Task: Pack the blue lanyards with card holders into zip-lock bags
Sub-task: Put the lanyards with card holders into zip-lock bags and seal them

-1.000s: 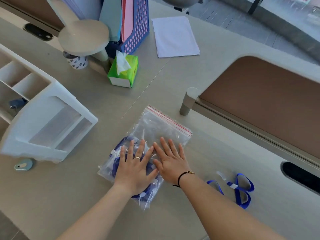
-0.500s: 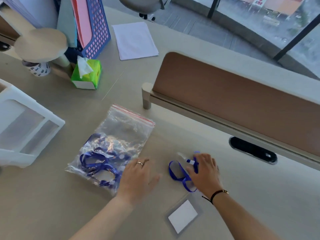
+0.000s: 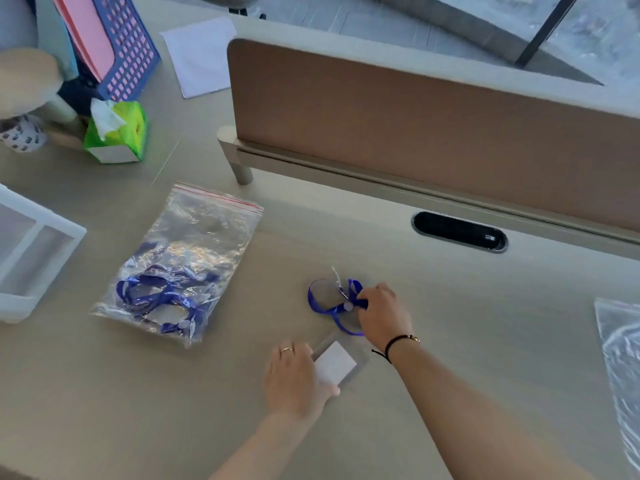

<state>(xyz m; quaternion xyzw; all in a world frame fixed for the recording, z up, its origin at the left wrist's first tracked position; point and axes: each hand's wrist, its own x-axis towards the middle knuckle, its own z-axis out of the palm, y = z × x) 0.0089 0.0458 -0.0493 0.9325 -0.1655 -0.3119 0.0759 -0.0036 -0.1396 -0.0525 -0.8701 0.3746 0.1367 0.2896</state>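
- The left hand [image 3: 294,379] lies flat over the near-left edge of the clear card holder [image 3: 337,363], thumb along its near edge; whether that grip has closed on the holder or only presses it to the surface [image 3: 467,323] cannot be told.
- The right hand [image 3: 382,315] has its fingers pinched shut on the blue lanyard [image 3: 325,303], just beyond the holder.
- Judged risk: the strap lies in loose loops to the left of the right grip, so a lift could let a loop trail, snag the holder's edge, or twist at the clip.
- Judged risk: the holder is thin, slick and flat on the surface; a shallow left grip could let it slide rather than rise.
- The filled zip-lock bag [image 3: 180,268], well to the left of both grips, already holds several lanyards; its red-lined mouth points away, and whether it is sealed cannot be told.
- Another clear bag [image 3: 620,358] lies at the far right edge, well apart from the right grip, with open surface between.
- A white organiser [image 3: 38,251] sits left of the filled bag, out of the way.
- Beyond, a divider panel [image 3: 415,126] borders the work area; a green tissue box [image 3: 116,133] and a blue basket [image 3: 128,43] stand far left, clear of the work.
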